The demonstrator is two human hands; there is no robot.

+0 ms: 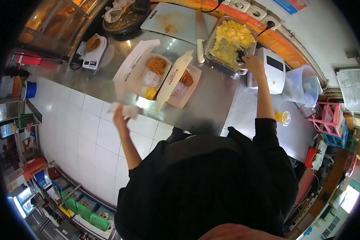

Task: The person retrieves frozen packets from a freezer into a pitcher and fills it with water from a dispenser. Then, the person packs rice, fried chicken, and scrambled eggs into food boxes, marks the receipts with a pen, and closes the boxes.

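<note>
Black top [208,184] fills the near view, bare forearms reaching out of its sleeves. Left hand [119,117] at the near edge of the steel counter [216,94], fingers gripping a white wrapper [129,111], motion-blurred; can't tell what's inside. Next, two open boxes side by side: left box [137,84] has fried chicken [156,65], a white packet [151,78] and a yellow lump [151,93]; right box [192,93] has chicken and a packet too. Further back, right hand [253,64] clasping a dark utensil [239,55], its end in yellow food [236,34] inside a clear tub [224,65]. White-handled knife [201,35] just left of tub, partly by a smeared cutting board [184,18].
</note>
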